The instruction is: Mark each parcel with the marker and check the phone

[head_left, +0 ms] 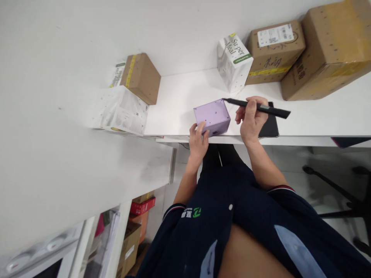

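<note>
A small purple box [211,113] with dark dots near its corners sits by the front edge of the white shelf [176,116]. My left hand [199,143] grips its near left corner, fingertips on the top face and side. In my right hand [253,119] is a long black pen [276,112], held almost level. Its narrow tip meets or hovers just over the box's far right corner; contact is hard to tell. Partly covered by my right hand, a flat black phone-like object [269,126] lies on the shelf.
Behind stand a white printed carton [234,63] and two brown cardboard boxes [275,58] [327,58]. At left are a brown box [143,77] and a white carton [127,110]. A black chair base [339,197] is on the floor at right.
</note>
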{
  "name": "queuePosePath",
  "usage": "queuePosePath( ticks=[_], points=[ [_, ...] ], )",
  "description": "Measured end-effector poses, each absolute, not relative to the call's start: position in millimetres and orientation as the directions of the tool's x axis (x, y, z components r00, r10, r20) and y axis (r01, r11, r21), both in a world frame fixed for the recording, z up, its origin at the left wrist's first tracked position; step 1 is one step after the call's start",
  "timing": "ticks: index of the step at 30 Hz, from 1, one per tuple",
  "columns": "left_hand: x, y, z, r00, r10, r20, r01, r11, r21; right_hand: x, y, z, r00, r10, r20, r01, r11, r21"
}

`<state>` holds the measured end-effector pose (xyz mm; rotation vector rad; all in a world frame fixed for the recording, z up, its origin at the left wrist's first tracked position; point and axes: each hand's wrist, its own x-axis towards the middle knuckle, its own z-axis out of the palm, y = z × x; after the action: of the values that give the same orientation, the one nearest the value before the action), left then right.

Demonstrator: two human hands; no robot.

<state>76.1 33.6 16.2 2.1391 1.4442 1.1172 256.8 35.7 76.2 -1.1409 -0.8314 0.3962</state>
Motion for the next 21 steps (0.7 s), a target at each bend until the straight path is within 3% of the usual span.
queuePosePath(
  ticks=[3, 5, 7, 9, 12, 16, 19, 21],
  points=[
    [78.9, 42.1, 14.6, 0.178, 0.893, 0.414, 0.612, -0.430, 0.664, 283.5, 32.0, 53.2, 0.509, 0.735, 0.448, 0.428, 0.236, -0.872],
    [81.2, 47.0, 13.7, 0.168, 0.892, 0.420, 0.608, -0.429, 0.668, 299.5, 29.0, 37.7, 0.284, 0.861, 0.422, 0.701, 0.114, -0.704],
    [83.3, 49.9, 13.0, 0.160, 0.888, 0.430, 0.602, -0.433, 0.671, 308.6, 27.3, 25.4, 0.109, 0.962, 0.252, 0.884, 0.023, -0.467],
    [84.7, 50.7, 12.7, 0.155, 0.884, 0.440, 0.603, -0.438, 0.667, 310.2, 27.4, 17.1, 0.054, 0.994, 0.092, 0.957, -0.026, -0.289],
    [85.0, 49.6, 12.7, 0.149, 0.881, 0.449, 0.623, -0.436, 0.650, 305.2, 28.7, 10.0, 0.040, 0.999, 0.024, 0.981, -0.035, -0.190],
    [80.6, 46.2, 9.6, 0.155, 0.887, 0.436, 0.637, -0.427, 0.641, 306.5, 20.7, 7.1, 0.124, 0.989, 0.080, 0.970, -0.104, -0.218],
    [73.9, 39.4, 1.9, 0.145, 0.885, 0.443, 0.615, -0.431, 0.660, 321.3, 3.9, 8.0, 0.404, 0.903, 0.148, 0.899, -0.361, -0.248],
    [70.0, 31.4, -4.5, 0.098, 0.869, 0.484, 0.583, -0.445, 0.680, 334.8, -8.1, 9.3, 0.567, 0.817, 0.110, 0.810, -0.527, -0.259]
  ],
)
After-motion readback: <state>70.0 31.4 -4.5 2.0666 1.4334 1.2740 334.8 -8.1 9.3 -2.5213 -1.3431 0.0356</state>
